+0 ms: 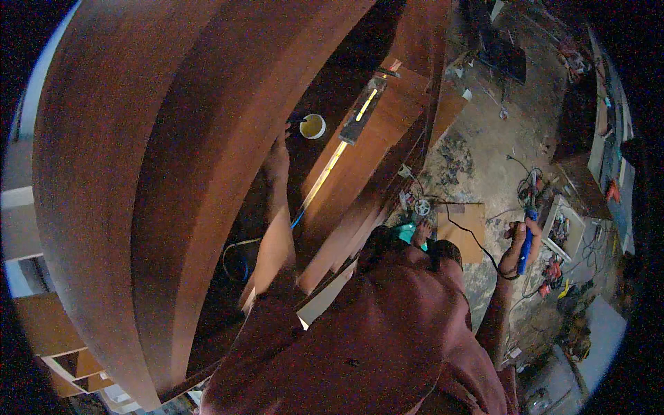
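My left arm reaches into the dark opening of a brown wooden cabinet (228, 117). My left hand (279, 149) is partly hidden by the wood edge and shadow, so its fingers are unclear. Beside it stands a white cup (312, 126) with something yellowish in it and a dark thing at its rim. Out to the right, over the floor, my right hand (515, 249) is closed round a blue corded hand tool (527, 245), whose black cord runs off to the left. Inside the cabinet a lit LED strip (325, 174) lies along a wooden panel, passing a dark metallic plate (362, 114).
A blue wire (297, 220) trails from the strip's near end. On the stained floor lie a brown cardboard sheet (461, 232), a white-edged box of small parts (564, 228), red-handled tools (551, 273) and tangled cables. A pale sheet (598, 332) lies at lower right.
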Available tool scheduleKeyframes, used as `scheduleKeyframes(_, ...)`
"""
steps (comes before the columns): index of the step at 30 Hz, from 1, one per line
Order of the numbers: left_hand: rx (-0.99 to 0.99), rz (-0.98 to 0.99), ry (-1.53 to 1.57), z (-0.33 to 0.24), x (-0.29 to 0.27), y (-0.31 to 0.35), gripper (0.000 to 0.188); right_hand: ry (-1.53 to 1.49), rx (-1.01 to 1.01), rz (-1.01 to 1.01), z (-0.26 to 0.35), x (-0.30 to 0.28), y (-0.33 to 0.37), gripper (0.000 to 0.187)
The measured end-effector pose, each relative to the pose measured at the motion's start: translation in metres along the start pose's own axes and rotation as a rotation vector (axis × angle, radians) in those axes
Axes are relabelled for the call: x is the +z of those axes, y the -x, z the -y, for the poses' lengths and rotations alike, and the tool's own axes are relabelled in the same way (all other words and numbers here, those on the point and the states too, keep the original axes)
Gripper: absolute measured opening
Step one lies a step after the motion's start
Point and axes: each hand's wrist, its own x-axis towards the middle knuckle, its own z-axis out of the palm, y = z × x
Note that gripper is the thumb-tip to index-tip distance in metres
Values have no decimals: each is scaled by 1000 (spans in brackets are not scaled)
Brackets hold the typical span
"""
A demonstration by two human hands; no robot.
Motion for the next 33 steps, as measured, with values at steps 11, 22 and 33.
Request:
scheduleKeyframes(11,324,-66,-214,88,15,-21,22,-8,48,-32,15,-3,6,24)
scheduleKeyframes(22,333,-75,-189,84,15,-20,21,39,2,22,17,1,5,22)
scheduleKeyframes(33,-179,-211,80,111,7,-14,38,35,3,7,19,2,3,22)
